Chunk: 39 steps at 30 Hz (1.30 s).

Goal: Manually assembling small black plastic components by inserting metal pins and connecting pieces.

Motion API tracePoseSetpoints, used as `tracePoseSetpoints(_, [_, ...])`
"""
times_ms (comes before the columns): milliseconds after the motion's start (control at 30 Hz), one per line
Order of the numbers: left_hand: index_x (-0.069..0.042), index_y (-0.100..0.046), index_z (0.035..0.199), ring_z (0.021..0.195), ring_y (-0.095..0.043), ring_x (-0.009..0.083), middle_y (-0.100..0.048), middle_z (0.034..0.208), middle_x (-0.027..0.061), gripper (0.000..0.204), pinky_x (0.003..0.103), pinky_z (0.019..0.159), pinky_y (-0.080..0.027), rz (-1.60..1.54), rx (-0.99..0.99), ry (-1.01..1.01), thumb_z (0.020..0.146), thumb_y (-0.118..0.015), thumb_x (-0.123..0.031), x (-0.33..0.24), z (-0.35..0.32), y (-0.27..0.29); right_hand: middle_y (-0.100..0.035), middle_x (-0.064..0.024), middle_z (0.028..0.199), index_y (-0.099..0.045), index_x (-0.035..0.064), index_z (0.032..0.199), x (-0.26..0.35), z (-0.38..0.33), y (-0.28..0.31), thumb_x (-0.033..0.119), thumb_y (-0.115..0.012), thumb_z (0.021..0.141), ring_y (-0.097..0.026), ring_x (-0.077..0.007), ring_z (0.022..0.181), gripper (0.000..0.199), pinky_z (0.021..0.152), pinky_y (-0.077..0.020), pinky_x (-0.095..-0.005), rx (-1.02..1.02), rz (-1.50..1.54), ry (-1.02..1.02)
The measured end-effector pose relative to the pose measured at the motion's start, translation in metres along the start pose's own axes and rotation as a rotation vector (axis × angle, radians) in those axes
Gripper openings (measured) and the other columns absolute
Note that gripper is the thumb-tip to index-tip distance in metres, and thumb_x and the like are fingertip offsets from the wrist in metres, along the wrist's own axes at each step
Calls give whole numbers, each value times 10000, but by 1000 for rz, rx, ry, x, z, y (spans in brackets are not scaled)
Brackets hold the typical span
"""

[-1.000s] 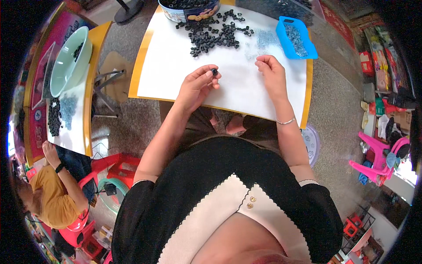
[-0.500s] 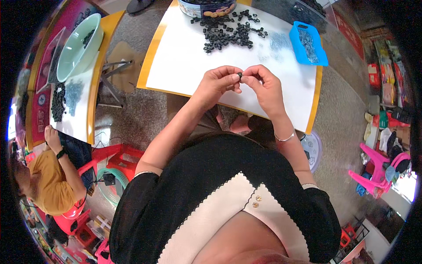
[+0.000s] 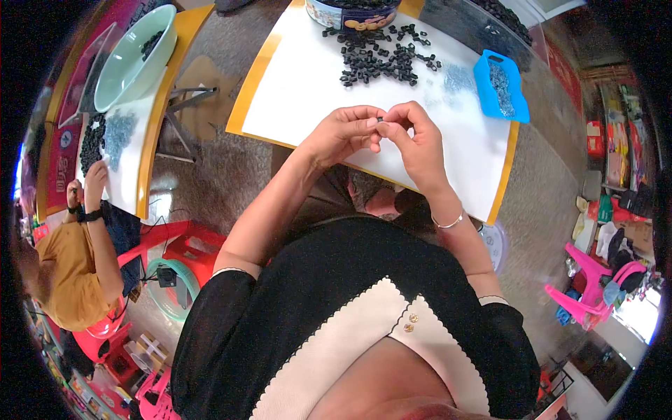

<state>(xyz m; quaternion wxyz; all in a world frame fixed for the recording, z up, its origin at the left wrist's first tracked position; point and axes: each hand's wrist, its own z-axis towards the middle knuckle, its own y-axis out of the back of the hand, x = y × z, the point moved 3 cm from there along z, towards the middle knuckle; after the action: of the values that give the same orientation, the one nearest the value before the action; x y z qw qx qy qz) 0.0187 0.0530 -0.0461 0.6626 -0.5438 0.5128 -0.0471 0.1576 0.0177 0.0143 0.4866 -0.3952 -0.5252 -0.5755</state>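
My left hand (image 3: 343,133) and my right hand (image 3: 414,140) meet above the near edge of the white table (image 3: 294,91). Between their fingertips is a small black part (image 3: 380,120), mostly covered by the fingers. Both hands are closed in a pinch on it. Beyond them lies a loose pile of small black parts (image 3: 378,64). To its right, small clear pieces (image 3: 458,78) are scattered on the white top. A blue tray (image 3: 516,103) holding more clear pieces sits at the table's right side.
A round tin (image 3: 350,17) of black parts stands at the table's far edge. On the left, a second table carries a pale green basin (image 3: 119,94), black parts (image 3: 92,143) and clear pieces. A person in a mustard top (image 3: 73,273) works there. A pink chair (image 3: 595,283) is at right.
The view has shifted slightly, so the table items appear further right and lower. My hands still pinch the black part. The other person's second hand has come into view at their table.
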Motion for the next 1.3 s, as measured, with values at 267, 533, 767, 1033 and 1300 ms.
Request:
tracePoseSetpoints(267, [26,-532,1078,747,-631,123,-617,917,117,241,233,689,-551,-350,-41,-142,897,-554,-131,-5,4,23,-594,-18,815,-606,23,898,-22,38,16,89,-620,831,-532,-88,718,95,668,-435,-224,-131,4,-27])
tracePoseSetpoints(533, [10,-502,1101,754,-592,108,-576,937,93,266,224,698,-540,-231,-68,-159,901,-553,-157,-3,6,31,-568,-80,773,-666,65,813,-60,90,19,120,-652,739,-546,-249,773,93,708,-431,-366,-184,-820,382])
tracePoseSetpoints(767, [9,-494,1117,741,-578,99,-570,947,87,298,225,697,-532,-195,-67,-133,896,-565,-178,-2,5,31,-579,-71,783,-651,51,840,-61,96,13,97,-642,754,-548,-234,781,99,716,-429,-342,-174,-842,450])
tracePoseSetpoints(1033, [22,-508,1117,730,-610,118,-606,930,103,271,239,697,-535,-208,-110,-176,901,-549,-135,0,5,28,-615,-26,857,-601,-6,979,-28,48,10,62,-606,835,-559,-97,773,159,697,-435,-224,41,285,-192])
tracePoseSetpoints(1300, [39,-540,1100,721,-613,126,-626,910,110,254,263,696,-543,-109,-108,-185,896,-552,-113,-17,-6,-16,-623,-32,834,-614,-7,951,19,11,7,42,-615,833,-570,-100,773,127,697,-451,-224,-39,267,-98])
